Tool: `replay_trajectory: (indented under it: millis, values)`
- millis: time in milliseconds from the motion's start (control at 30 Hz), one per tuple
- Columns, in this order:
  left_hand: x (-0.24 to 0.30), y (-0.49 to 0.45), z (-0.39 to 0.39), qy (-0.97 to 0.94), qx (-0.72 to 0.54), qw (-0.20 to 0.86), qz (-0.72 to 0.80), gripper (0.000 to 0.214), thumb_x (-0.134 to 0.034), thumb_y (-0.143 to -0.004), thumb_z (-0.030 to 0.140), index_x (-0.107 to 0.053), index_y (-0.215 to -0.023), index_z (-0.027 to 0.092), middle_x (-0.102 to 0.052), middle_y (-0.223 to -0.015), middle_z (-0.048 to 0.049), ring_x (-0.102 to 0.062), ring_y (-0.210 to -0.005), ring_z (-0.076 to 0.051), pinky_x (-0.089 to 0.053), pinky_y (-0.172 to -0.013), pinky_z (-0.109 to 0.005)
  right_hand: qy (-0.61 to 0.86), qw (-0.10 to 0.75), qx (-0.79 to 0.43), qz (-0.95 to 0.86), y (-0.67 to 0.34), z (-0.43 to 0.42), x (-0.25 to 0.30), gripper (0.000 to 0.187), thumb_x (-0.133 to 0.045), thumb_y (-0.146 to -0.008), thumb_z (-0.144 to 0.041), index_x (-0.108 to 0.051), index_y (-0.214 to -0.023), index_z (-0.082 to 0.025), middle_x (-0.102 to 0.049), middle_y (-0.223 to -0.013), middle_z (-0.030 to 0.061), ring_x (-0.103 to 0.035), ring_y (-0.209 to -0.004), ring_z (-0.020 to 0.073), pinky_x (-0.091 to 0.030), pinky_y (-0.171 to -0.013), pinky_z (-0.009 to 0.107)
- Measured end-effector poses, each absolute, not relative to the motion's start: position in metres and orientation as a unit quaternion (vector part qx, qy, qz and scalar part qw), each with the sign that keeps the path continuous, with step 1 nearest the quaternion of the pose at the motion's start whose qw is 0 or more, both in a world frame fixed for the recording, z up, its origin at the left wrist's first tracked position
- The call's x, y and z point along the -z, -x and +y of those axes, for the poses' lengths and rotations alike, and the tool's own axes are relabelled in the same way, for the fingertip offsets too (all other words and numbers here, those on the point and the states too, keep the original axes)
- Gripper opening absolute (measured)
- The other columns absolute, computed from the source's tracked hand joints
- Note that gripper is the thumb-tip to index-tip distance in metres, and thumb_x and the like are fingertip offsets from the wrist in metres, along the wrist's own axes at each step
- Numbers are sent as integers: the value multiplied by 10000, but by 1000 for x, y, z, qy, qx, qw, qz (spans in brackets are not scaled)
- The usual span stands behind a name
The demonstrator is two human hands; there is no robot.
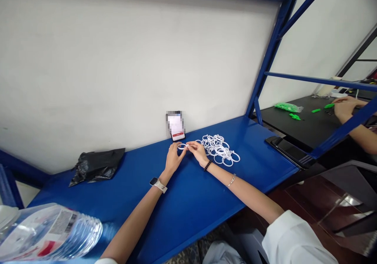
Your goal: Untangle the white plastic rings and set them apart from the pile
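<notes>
Between my two hands is a thin white loop point(182, 146), held a little above the table by the back wall. The fingers of my left hand point(174, 159) pinch its left and near side. My right hand point(198, 151) pinches the right end, where the fingertips hide how the loop joins. Just right of my right hand lies a loose heap of similar white loops point(220, 150), several with a small knob or knot on them. A phone point(176, 126) with a lit screen leans on the wall behind my hands.
A black plastic bag point(98, 165) lies on the blue table point(188, 217) to the left. A large clear bottle point(53, 232) is at the near left. Blue metal posts point(269, 56) stand right. Beyond them, another person's hands point(346, 107) hold a green piece over a black table point(297, 124).
</notes>
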State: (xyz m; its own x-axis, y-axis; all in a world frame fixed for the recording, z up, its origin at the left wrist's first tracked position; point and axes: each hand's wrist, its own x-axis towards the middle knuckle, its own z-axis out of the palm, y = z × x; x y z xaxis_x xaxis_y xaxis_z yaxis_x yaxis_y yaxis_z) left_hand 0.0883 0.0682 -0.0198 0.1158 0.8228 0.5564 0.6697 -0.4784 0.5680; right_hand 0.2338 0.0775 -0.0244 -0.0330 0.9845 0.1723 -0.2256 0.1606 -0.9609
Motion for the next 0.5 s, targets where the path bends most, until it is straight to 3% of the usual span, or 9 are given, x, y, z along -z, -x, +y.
replay_trajectory:
  millis: [233, 500]
  values:
    - [18, -88, 69, -721, -460, 130, 502, 338, -598, -831, 429, -549, -1047, 174, -653, -1019, -94, -629, -924, -215, -499, -797, -357, 369, 573, -526, -508, -235, 75, 21, 332, -688, -738, -450, -695, -945, -190, -742, -898, 87, -697, -890, 242, -505, -937, 439]
    - [14, -89, 66, -752, -441, 102, 479, 284, -569, -862, 404, -584, -1051, 193, -655, -1028, -84, -606, -990, -229, -472, -873, -383, 376, 572, -500, -530, -235, 78, 25, 273, -647, -767, -424, -693, -910, -196, -732, -863, 78, -694, -859, 235, -518, -893, 420]
